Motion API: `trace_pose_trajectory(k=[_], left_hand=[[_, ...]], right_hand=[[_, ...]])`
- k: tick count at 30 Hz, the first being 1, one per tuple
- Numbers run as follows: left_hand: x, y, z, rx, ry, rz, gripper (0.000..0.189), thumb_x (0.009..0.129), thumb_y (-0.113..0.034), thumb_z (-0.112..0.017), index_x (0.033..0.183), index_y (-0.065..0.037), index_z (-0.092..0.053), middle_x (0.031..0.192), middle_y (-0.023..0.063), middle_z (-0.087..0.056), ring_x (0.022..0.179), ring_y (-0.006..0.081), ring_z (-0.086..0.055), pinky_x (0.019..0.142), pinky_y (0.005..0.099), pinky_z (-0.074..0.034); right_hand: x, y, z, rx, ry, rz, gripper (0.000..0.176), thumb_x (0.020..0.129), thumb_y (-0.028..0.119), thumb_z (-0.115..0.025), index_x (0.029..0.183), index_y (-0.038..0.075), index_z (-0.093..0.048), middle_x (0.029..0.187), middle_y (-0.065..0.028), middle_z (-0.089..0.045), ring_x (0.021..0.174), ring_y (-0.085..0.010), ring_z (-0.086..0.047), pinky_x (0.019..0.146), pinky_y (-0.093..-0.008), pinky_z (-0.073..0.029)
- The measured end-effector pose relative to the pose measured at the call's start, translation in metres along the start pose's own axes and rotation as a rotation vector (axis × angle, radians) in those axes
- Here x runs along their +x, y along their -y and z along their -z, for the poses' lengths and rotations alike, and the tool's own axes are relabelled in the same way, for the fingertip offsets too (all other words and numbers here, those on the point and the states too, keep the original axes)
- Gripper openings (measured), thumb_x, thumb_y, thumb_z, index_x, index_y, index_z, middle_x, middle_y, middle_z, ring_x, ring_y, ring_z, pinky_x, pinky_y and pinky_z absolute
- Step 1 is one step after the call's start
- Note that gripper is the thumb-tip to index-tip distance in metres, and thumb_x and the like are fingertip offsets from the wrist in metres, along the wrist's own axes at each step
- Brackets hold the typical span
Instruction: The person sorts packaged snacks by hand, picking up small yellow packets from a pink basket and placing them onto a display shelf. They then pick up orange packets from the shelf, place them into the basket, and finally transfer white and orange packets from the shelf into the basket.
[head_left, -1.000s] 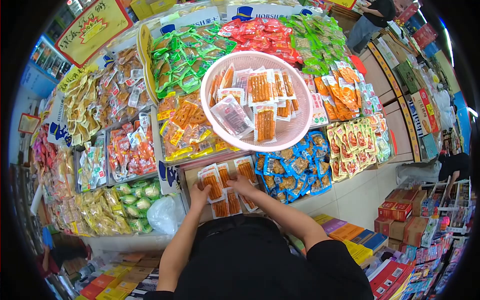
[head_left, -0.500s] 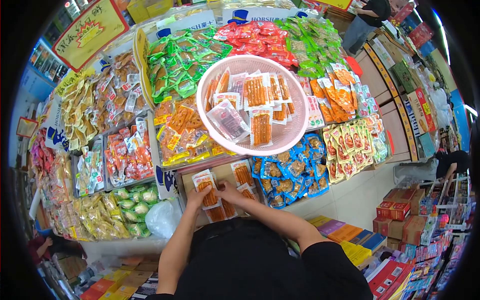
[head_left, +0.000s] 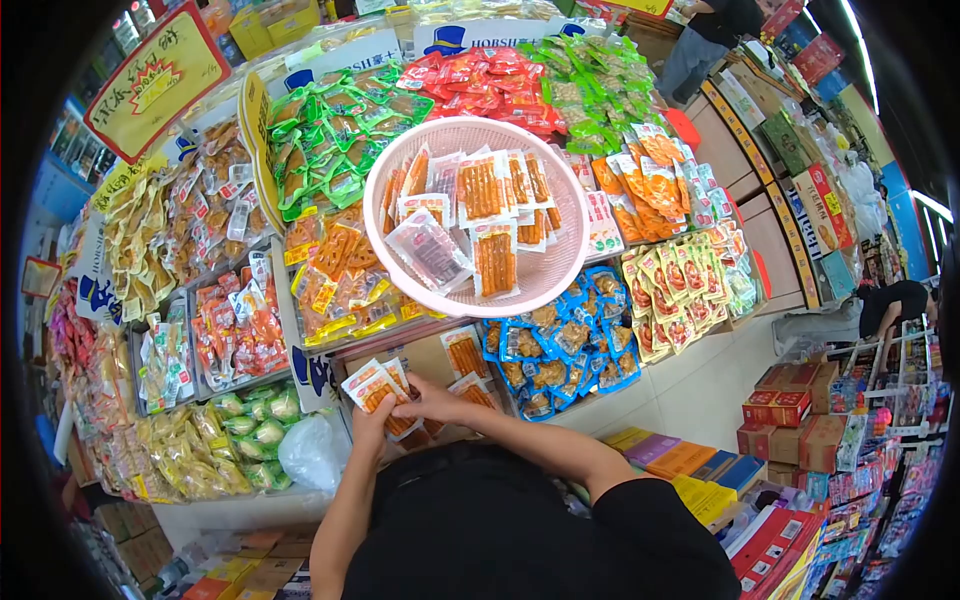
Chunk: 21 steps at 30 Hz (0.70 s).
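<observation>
Several clear packets of orange-brown snack sticks [head_left: 372,385] are fanned in my left hand [head_left: 371,420], whose fingers are closed round their lower part. From the right side, my right hand [head_left: 433,402] pinches the edge of the same packets. Both hands are over a tray [head_left: 420,356] with more stick packets [head_left: 465,355] lying at its right side. Just beyond the tray, a pink plastic basket [head_left: 378,205] rests on the display and holds several similar packets, along with a darker packet [head_left: 428,250].
Blue snack packs [head_left: 565,345] lie right of the tray, with cream-coloured packs [head_left: 675,290] further right. A white plastic bag [head_left: 315,450] sits to the left. Green packs [head_left: 340,130] and red packs [head_left: 480,90] are behind the basket. A person [head_left: 890,310] bends at the far right.
The packets have been lifted from the tray and now spread as a fan in my left hand. My right hand has moved left onto them. The whole view has shifted slightly.
</observation>
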<state>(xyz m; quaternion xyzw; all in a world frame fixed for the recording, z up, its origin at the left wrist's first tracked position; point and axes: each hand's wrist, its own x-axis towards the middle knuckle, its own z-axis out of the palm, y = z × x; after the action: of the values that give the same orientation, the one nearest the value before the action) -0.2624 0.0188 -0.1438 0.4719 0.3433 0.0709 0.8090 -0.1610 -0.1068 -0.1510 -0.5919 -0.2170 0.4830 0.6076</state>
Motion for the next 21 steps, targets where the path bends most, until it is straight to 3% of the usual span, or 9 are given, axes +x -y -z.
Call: trace_pose_trajectory(k=[4, 11, 14, 16, 17, 19, 21], left_hand=[[-0.013, -0.014, -0.01, -0.024, -0.002, -0.118, 0.036, 0.082, -0.005, -0.062, 0.116, -0.001, -0.05, 0.106, 0.0078, -0.059, 0.092, 0.0166, -0.06, 0.08, 0.0299, -0.049], [-0.024, -0.048, -0.025, 0.139, -0.048, -0.224, 0.036, 0.083, -0.009, -0.062, 0.116, 0.0, -0.05, 0.105, 0.0065, -0.059, 0.091, 0.015, -0.06, 0.08, 0.0286, -0.048], [-0.028, -0.067, -0.03, 0.136, 0.032, -0.227, 0.042, 0.085, -0.019, -0.061, 0.119, 0.001, -0.047, 0.11, 0.0075, -0.057, 0.099, 0.016, -0.057, 0.086, 0.0298, -0.046], [-0.03, -0.074, -0.039, 0.004, 0.047, -0.433, 0.058, 0.085, -0.037, -0.061, 0.124, 0.001, -0.041, 0.117, 0.0091, -0.053, 0.109, 0.0174, -0.051, 0.094, 0.0321, -0.04], [-0.032, -0.082, -0.045, 0.004, 0.046, -0.433, 0.058, 0.085, -0.037, -0.061, 0.124, 0.001, -0.041, 0.117, 0.0091, -0.053, 0.109, 0.0174, -0.051, 0.094, 0.0321, -0.04], [-0.038, -0.098, -0.053, 0.019, 0.344, -0.374, 0.078, 0.081, -0.056, -0.058, 0.128, 0.002, -0.036, 0.121, 0.0103, -0.049, 0.116, 0.0183, -0.046, 0.1, 0.0334, -0.034], [-0.03, -0.08, -0.043, 0.029, 0.312, -0.353, 0.08, 0.08, -0.063, -0.052, 0.126, 0.001, -0.037, 0.12, 0.0118, -0.051, 0.114, 0.0194, -0.048, 0.098, 0.0336, -0.035]], right_hand=[[0.0, 0.019, -0.003, -0.135, 0.051, 0.062, 0.065, 0.076, 0.028, -0.072, 0.126, 0.003, -0.039, 0.109, -0.0113, -0.055, 0.095, -0.0167, -0.053, 0.082, -0.031, -0.046], [-0.013, 0.076, -0.011, -0.107, -0.027, 0.122, 0.064, 0.076, 0.023, -0.072, 0.126, 0.002, -0.039, 0.107, -0.0107, -0.055, 0.093, -0.0149, -0.052, 0.081, -0.0318, -0.046], [-0.014, 0.088, -0.011, -0.146, -0.044, 0.191, 0.066, 0.076, 0.02, -0.072, 0.129, 0.003, -0.036, 0.11, -0.009, -0.055, 0.098, -0.0143, -0.052, 0.085, -0.0309, -0.045], [-0.012, 0.102, -0.008, 0.109, -0.019, 0.358, 0.067, 0.077, 0.019, -0.071, 0.131, 0.004, -0.035, 0.115, -0.0073, -0.054, 0.105, -0.0142, -0.052, 0.09, -0.0309, -0.043], [-0.012, 0.114, -0.004, 0.11, -0.019, 0.358, 0.067, 0.077, 0.019, -0.071, 0.131, 0.004, -0.035, 0.115, -0.0073, -0.054, 0.105, -0.0142, -0.052, 0.09, -0.0309, -0.043], [-0.017, 0.145, 0.013, 0.173, -0.045, 0.343, 0.07, 0.077, 0.018, -0.071, 0.134, 0.005, -0.033, 0.12, -0.0062, -0.052, 0.11, -0.0148, -0.051, 0.093, -0.0318, -0.043], [-0.023, 0.178, 0.029, 0.291, -0.115, 0.29, 0.07, 0.077, 0.017, -0.072, 0.134, 0.004, -0.033, 0.12, -0.0064, -0.053, 0.109, -0.0156, -0.052, 0.094, -0.0331, -0.043]])
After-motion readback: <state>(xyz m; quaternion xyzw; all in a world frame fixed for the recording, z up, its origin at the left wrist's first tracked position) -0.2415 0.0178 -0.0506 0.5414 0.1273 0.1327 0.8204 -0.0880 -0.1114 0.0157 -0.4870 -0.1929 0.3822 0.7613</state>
